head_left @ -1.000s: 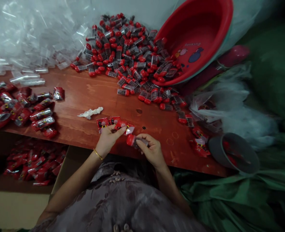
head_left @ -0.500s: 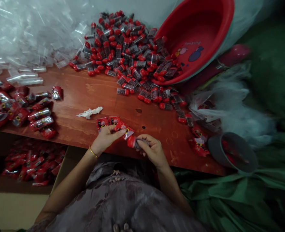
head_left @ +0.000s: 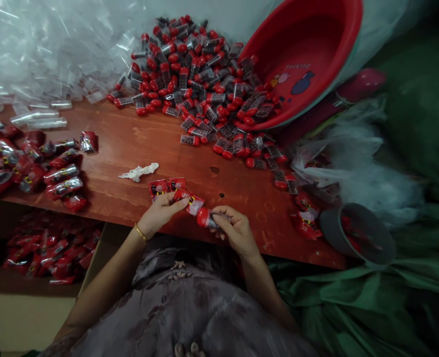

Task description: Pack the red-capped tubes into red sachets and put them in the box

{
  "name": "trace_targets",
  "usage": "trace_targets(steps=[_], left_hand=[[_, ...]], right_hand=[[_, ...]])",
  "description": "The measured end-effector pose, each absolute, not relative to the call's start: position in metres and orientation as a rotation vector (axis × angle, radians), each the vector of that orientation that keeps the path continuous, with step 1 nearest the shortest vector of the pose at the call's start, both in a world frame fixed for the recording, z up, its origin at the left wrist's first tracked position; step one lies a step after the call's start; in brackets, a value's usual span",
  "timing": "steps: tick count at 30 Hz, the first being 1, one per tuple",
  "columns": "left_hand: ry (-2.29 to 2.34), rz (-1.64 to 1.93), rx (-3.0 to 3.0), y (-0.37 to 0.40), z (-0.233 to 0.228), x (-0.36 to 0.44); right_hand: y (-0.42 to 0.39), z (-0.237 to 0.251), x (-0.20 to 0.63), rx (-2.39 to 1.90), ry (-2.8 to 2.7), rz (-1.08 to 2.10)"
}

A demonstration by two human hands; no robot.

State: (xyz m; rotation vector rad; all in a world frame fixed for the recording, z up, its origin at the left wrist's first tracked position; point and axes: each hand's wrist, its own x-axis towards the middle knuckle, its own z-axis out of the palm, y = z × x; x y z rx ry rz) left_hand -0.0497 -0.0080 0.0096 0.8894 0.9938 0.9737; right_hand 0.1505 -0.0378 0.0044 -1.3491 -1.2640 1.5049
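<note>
Tube (head_left: 211, 220) in the right hand (head_left: 236, 229), pinched thumb-on-top, near the front edge of the surface (head_left: 237, 181), red cap (head_left: 203, 217) aimed at a wrapper (head_left: 194, 204). Touching it or just beside? Can't tell. Wrapper pinched in the left hand (head_left: 162, 213), btw. Big heap of tubes (head_left: 185, 74) at the back edge, partly in a tilted basin (head_left: 316, 37).

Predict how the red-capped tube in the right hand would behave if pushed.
The tube is probably stiff: it looks straight in the right hand. It looks clear and smooth, so it may slip. The cap looks rounded, so it might roll.
</note>
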Motion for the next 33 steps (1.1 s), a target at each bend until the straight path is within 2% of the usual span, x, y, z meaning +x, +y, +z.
trace_targets(steps=[7,12,33], left_hand=[[0.958,1.019,0.756,-0.012,0.009,-0.041],[1.053,1.087,0.682,-0.014,0.002,-0.031],[1.126,1.041,1.031,-0.012,0.010,-0.029]], right_hand=[[-0.039,0.001,0.147,-1.336,-1.263,1.526],[-0.040,0.004,0.146,-1.367,-1.336,1.404],[-0.041,0.009,0.147,-1.403,-1.660,1.010]])
